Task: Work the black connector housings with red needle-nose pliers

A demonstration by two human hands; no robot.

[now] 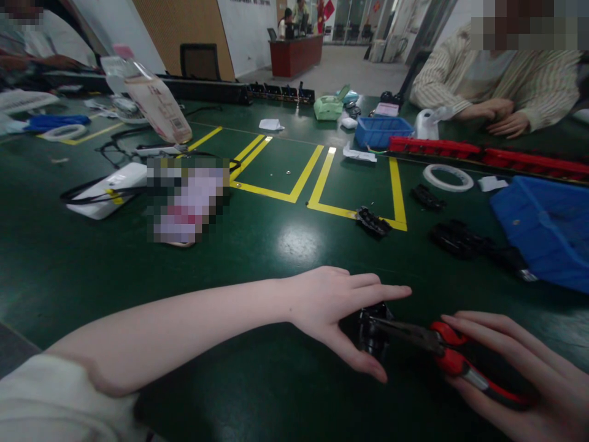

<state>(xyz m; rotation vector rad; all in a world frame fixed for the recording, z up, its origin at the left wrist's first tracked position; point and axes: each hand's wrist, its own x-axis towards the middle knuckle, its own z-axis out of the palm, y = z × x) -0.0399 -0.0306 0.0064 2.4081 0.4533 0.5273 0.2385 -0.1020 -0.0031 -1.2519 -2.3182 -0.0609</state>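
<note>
My left hand [329, 301] reaches across the green table. A small black plastic part [375, 331] lies between its thumb and index finger, touching both; the index finger stretches past the part. From the right, my right hand [519, 362] grips a pair of needle-nose pliers [453, 356] with red and black handles. The plier jaws point left and their tips meet the black part. Whether the tips pinch anything cannot be made out. Beyond my hands lie another black part [372, 222] by the yellow tape and more black pieces [455, 238] to the right.
A blue bin [547, 227] stands at the right, near a white tape ring [448, 178]. Red strips [488, 156] and a small blue basket [384, 131] lie farther back. At left are a phone [193, 205], a white device [108, 190] and a bottle [156, 104]. A person [497, 80] sits opposite.
</note>
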